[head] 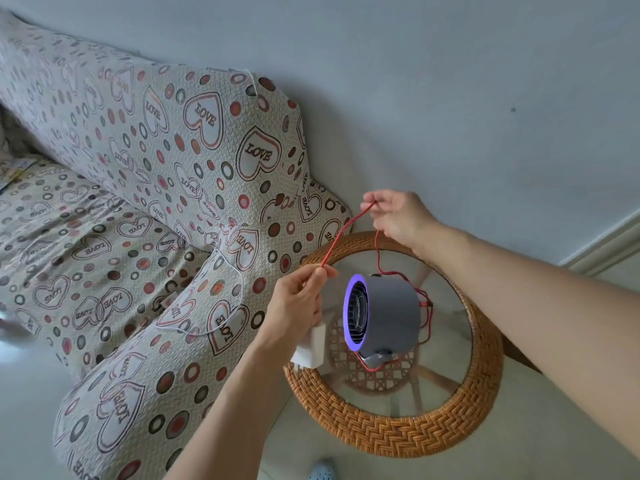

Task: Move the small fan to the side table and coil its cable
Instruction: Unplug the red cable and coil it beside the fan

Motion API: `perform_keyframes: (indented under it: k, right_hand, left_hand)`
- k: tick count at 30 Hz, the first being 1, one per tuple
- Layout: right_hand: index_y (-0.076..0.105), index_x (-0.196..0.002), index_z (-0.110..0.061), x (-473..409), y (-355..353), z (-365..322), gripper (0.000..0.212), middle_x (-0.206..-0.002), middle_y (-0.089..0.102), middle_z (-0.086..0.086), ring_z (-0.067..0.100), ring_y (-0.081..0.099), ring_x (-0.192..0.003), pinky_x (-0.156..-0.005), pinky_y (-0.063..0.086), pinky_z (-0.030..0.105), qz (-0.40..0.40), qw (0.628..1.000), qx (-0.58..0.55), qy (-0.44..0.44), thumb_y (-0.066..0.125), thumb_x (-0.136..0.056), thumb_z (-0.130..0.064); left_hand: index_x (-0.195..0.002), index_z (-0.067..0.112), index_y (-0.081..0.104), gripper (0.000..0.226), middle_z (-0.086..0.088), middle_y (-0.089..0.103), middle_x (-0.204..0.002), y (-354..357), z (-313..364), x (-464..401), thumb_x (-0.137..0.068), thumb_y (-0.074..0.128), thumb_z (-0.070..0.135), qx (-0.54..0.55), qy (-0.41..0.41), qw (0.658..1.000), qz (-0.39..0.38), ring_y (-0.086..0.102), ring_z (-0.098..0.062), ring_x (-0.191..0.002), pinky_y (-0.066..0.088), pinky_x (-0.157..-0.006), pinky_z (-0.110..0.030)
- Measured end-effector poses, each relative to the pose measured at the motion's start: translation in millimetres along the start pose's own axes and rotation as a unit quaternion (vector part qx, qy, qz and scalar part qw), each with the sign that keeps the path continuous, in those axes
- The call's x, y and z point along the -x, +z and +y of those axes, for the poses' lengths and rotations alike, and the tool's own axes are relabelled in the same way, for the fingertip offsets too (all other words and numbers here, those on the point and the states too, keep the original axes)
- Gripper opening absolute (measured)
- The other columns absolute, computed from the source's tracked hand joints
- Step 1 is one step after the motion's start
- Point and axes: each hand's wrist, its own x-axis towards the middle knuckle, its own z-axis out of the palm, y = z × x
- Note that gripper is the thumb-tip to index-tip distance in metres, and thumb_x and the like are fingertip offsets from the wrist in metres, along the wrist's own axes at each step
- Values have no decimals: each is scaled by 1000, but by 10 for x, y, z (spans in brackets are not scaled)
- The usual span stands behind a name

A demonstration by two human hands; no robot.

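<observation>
The small grey fan (388, 315) with a glowing purple ring stands on the round wicker side table (391, 434), on its glass top. Its thin red cable (341, 235) runs from the back of the fan up to my right hand (398, 218), then stretches taut down to my left hand (298, 306). My right hand pinches the cable above the table's far rim. My left hand pinches it left of the fan and also holds a white plug adapter (313, 346) under its palm.
A sofa (156, 202) covered in a heart-and-circle print stands right against the table's left side. A pale wall rises behind. Light floor lies below the table, with a blue slipper (322, 471) at the bottom edge.
</observation>
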Motion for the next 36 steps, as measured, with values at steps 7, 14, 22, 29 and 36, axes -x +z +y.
perform_keyframes:
  k: [7, 14, 22, 29, 36]
  right_hand:
    - [69, -97, -30, 122, -552, 122, 18, -101, 71, -3, 25, 63, -97, -71, 38, 30, 105, 901, 415, -72, 53, -92, -23]
    - [65, -103, -24, 250, -877, 292, 20, -100, 72, 2, 28, 64, -93, -72, 47, 34, 163, 896, 405, -83, 46, -98, -25]
    - [68, -97, -17, 177, -965, 60, 11, -86, 69, 0, 23, 67, -78, -78, 57, 43, 197, 948, 206, -144, 59, -92, -20]
    - [69, -95, -2, -59, -724, -325, 14, -73, 68, 8, 20, 68, -61, -67, 60, 34, 179, 966, 82, -169, 61, -93, -13]
    - [69, -93, -8, -304, -491, -580, 8, -75, 69, 10, 21, 71, -70, -67, 60, 28, 127, 976, 82, -154, 61, -91, -6]
  left_hand:
    - [-97, 6, 70, 27, 3, 26, -53, 231, 31, -148, -102, 47, 19, 11, -9, 999, -34, 20, -13, -47, 23, -43, -24]
    - [-83, 16, 74, 30, 5, 28, -50, 462, 111, -184, -101, 50, 20, 6, -18, 999, -46, 23, -12, -45, 24, -47, -23]
    - [-92, 6, 68, 25, 1, 24, -54, 526, 432, -319, -102, 48, 17, 33, -7, 999, -39, 21, -10, -45, 24, -41, -19]
    - [-96, 6, 69, 25, 2, 38, -50, 335, 558, -627, -102, 47, 17, 9, -7, 999, -51, 28, -9, -40, 26, -41, -19]
    - [-98, 12, 71, 24, -6, 50, -62, 309, 304, -1017, -102, 48, 21, -24, -45, 997, -60, 30, -12, -45, 28, -40, -19]
